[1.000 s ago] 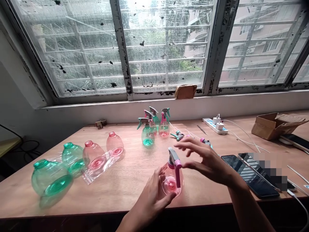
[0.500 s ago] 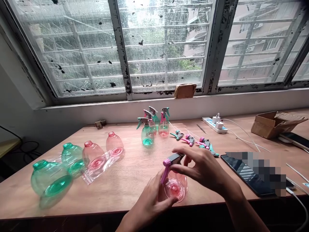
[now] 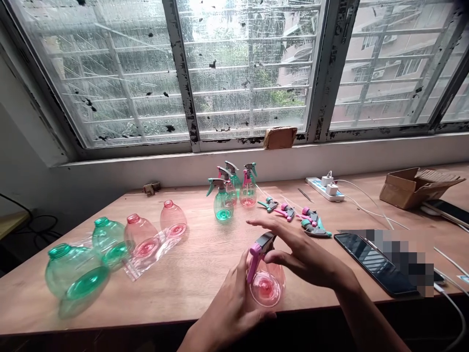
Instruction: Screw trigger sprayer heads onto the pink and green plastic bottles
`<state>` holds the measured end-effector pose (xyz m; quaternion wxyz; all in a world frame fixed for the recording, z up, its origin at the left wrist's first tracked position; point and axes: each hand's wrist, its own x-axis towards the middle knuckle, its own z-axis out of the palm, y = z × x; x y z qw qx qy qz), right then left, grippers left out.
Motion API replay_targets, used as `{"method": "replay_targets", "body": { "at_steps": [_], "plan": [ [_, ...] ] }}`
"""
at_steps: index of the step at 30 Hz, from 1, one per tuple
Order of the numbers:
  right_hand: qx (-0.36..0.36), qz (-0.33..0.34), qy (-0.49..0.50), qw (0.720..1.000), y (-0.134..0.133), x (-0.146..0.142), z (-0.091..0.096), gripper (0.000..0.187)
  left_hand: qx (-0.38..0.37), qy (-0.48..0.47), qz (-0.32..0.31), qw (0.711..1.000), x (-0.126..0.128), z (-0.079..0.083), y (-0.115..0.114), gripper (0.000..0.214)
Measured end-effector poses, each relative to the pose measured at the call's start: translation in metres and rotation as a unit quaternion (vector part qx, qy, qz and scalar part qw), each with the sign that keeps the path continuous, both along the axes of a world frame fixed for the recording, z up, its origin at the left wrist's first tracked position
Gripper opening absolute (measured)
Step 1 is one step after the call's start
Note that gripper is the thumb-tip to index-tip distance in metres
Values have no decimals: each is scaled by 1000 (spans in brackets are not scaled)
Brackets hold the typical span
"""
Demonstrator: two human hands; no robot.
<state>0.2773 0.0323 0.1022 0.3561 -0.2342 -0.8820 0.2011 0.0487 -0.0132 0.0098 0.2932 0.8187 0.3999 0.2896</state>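
Observation:
A pink see-through spray bottle (image 3: 266, 288) stands upright at the table's front edge, with a grey and pink trigger head (image 3: 261, 245) on top. Round its left side and front curves my left hand (image 3: 230, 298), cupping the bottle low down. My right hand (image 3: 298, 252) is open beside the trigger head, fingers stretched out above it and the thumb close behind the pink trigger. Whether that thumb touches the head I cannot tell. Several loose trigger heads (image 3: 315, 229) lie just beyond my right hand, in pink, green and grey.
At left are open bottles, green (image 3: 78, 274) and pink (image 3: 142, 237), some by a clear plastic bag (image 3: 137, 269). Assembled spray bottles (image 3: 223, 205) stand at the back. A phone (image 3: 373, 264), power strip (image 3: 326, 189) and cardboard box (image 3: 406, 190) are at right.
My right hand has loosened from the trigger head; its fingers have straightened and lifted. The bottle's head has turned slightly. My left thumb has slid lower along the bottle's front.

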Motion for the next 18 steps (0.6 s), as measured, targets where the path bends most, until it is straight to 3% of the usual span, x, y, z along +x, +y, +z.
{"method": "replay_targets", "body": {
  "at_steps": [5,12,18],
  "plan": [
    [-60,59,61,995,3,-13,-1,37,-17,-3,24,1000,1,1,2,89],
    [-87,189,139,968,15,-18,-9,49,-9,3,21,1000,0,-5,4,115],
    [-96,149,167,970,13,-29,-12,47,-18,-4,12,1000,-1,0,8,104]
  ]
}}
